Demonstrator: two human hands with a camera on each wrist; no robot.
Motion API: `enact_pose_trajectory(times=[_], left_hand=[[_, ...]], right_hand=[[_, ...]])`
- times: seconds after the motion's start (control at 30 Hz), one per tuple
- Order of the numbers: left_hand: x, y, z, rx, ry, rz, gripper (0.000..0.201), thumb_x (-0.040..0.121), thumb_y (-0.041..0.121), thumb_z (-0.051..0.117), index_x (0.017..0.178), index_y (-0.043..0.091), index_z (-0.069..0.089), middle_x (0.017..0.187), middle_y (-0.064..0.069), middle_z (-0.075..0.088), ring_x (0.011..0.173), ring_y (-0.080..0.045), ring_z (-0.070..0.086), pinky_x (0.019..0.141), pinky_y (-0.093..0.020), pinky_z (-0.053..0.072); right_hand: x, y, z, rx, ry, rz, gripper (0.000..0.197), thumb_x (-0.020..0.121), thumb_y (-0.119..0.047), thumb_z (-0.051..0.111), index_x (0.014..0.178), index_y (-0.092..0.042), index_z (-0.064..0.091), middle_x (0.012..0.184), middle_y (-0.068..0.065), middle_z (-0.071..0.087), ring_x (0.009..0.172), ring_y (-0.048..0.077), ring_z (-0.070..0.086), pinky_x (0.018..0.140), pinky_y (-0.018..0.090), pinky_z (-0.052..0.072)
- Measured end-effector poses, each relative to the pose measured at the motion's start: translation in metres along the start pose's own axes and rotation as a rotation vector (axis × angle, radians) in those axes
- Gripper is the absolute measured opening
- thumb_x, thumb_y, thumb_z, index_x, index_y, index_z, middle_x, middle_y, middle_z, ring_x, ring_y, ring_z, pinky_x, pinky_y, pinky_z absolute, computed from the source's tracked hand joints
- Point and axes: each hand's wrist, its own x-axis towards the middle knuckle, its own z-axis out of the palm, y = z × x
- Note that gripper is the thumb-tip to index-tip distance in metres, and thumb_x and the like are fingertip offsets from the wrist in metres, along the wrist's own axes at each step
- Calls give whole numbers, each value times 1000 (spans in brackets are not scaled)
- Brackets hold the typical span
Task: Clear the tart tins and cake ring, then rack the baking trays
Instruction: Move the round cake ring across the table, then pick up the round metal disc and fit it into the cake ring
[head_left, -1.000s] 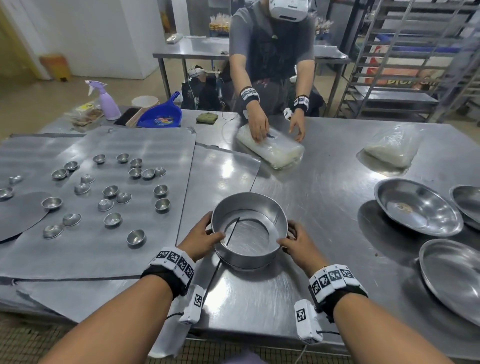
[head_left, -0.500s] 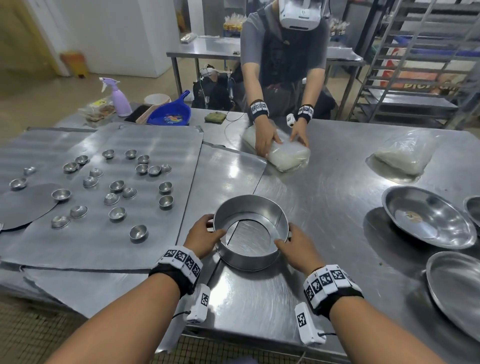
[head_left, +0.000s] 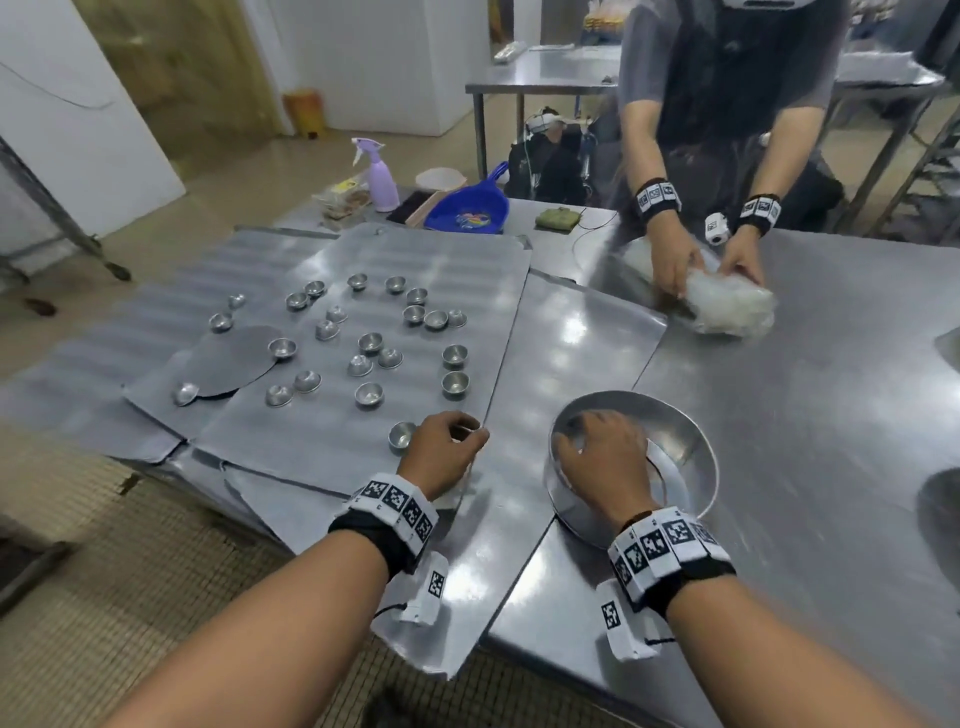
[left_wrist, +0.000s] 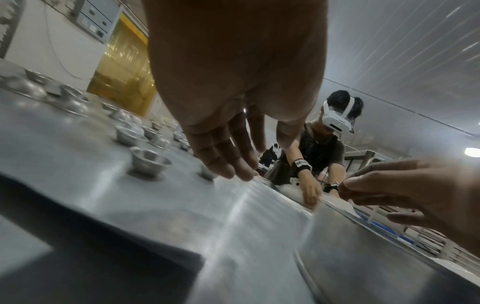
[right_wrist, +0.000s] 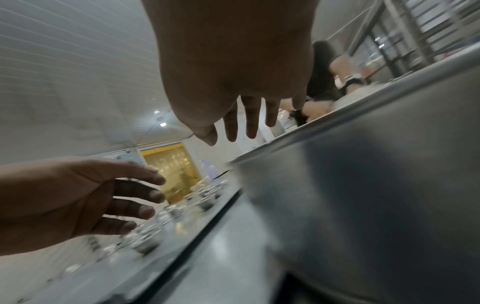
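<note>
White walls (head_left: 395, 57), tiled floor (head_left: 104, 561), steel table (head_left: 831, 415).

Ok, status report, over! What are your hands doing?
Left hand open, above tray beside nearest tart tin. Right hand open, on cake ring near rim. Nothing blocking either.

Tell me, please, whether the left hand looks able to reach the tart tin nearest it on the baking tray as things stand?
Probably yes: the left hand hovers open right beside the tart tin, and nothing stands between them.
</note>
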Motion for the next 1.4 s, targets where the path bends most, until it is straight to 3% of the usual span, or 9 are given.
enact_pose_trajectory(times=[0.2,0.27,0.37,0.53,0.7,0.9,1.13,1.3,1.4], left_hand=[[16,-50,-87,24,122,-41,14,92,32,70,96,19,74,90,5,75,82,-10,71,77,-25,55],[24,-70,-121,26,148,-42,15,92,33,70,95,20,74,87,6,75,80,-11,71,80,-30,57],[40,-104,-176,39,168,-64,14,91,34,71,89,21,73,81,7,74,77,-13,71,82,-33,58],[65,-166,-268,44,246,-122,11,88,32,73,80,24,72,78,5,74,74,-18,71,80,-39,59],[86,-213,-341,95,261,-201,17,91,32,69,99,18,73,94,1,74,87,-19,69,78,-29,55],[122,-255,-391,271,207,-236,36,90,26,65,125,18,62,122,-6,64,111,-27,62,89,-29,46],[154,-277,-408,423,66,-215,48,91,27,63,137,18,54,136,-9,54,117,-29,59,96,-32,46],[175,-285,-412,514,-31,-194,47,89,26,67,135,20,58,129,-6,57,117,-27,58,89,-25,40],[189,-286,-420,547,-23,-202,37,90,26,67,126,21,64,122,-5,60,112,-27,59,88,-27,40]], right_hand=[[21,-102,42,81,-105,-68,33,95,-47,53,116,-26,68,121,-3,69,118,21,56,103,41,36],[30,-138,62,156,-152,-66,32,94,-46,55,115,-26,68,119,-5,70,110,20,61,91,37,45],[44,-196,94,180,-213,-51,30,93,-47,56,112,-27,68,112,-8,72,99,17,65,76,29,44],[72,-282,146,188,-290,-30,26,89,-49,56,102,-28,67,105,-8,73,98,19,67,83,34,53],[100,-348,184,141,-300,-47,31,92,-48,56,108,-25,68,110,-3,73,105,22,66,86,34,49],[142,-393,208,142,-366,-49,41,86,-45,61,121,-24,63,120,2,67,106,23,64,90,38,51],[194,-414,232,112,-442,-66,55,87,-38,66,136,-19,53,134,9,60,119,31,59,97,40,47],[223,-419,255,70,-523,-106,67,87,-38,67,148,-25,42,143,8,54,126,31,55,99,42,47],[237,-419,266,43,-525,-161,57,87,-38,65,142,-30,50,136,4,60,121,28,58,95,40,49]])
